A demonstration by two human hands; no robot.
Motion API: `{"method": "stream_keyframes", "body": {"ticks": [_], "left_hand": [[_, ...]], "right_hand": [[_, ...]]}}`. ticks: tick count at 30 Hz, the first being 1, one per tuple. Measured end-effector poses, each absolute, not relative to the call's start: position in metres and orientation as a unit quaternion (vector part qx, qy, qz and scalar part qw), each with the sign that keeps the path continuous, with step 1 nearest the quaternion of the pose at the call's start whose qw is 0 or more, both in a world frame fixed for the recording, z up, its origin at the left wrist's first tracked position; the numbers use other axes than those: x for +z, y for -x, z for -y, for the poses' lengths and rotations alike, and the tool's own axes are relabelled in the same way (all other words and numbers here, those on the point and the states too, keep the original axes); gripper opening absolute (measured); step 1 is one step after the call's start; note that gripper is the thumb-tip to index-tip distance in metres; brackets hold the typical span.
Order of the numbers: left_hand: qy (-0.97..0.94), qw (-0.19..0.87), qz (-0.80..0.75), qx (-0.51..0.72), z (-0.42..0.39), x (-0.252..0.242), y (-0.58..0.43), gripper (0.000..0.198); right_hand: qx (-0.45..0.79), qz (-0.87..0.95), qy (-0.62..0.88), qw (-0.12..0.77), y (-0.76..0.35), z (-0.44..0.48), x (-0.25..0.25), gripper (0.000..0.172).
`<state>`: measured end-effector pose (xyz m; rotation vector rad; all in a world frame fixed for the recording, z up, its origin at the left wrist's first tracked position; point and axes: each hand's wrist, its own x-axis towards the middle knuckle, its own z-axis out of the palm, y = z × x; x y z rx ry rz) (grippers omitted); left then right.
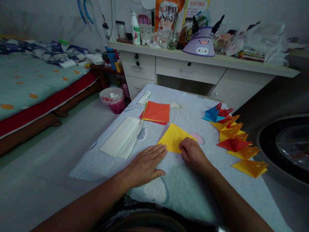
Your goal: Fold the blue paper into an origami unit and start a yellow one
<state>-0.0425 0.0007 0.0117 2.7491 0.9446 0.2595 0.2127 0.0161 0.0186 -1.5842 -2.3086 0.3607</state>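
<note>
A sheet of yellow origami paper [174,138], with its peak pointing away from me, lies on the cloth-covered table between my hands. My left hand [147,166] is flat and open, its fingertips touching the paper's left corner. Curled fingers of my right hand [194,154] press on the paper's right part near the front edge; their tips are partly hidden. Behind the yellow sheet is a stack of square coloured papers [157,111] with an orange one on top. Along the table's right side stands a row of several folded paper pieces [235,144] in blue, red and yellow.
Folded white paper [122,137] lies to the left, with a narrow white box [144,98] farther back. A white desk [190,69] crowded with bottles and bags stands behind the table. A pink bucket [116,104] is on the floor near the bed [36,77].
</note>
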Motion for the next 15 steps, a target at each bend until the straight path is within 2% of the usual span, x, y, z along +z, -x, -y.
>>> {"method": "stream_keyframes", "body": {"ticks": [6,10,15], "left_hand": [[-0.922,0.057,-0.377,0.074,-0.002,0.013,0.053,0.068],[-0.906,0.022,-0.409,0.109,0.004,0.019,0.035,0.057],[-0.922,0.060,-0.358,0.135,0.011,0.022,0.003,0.050]], "right_hand": [[0.124,0.791,0.580,0.154,-0.208,-0.015,0.019,0.007],[0.100,0.773,0.608,0.147,-0.201,-0.015,0.018,0.016],[0.054,0.767,0.622,0.148,-0.196,-0.013,0.014,0.023]]}}
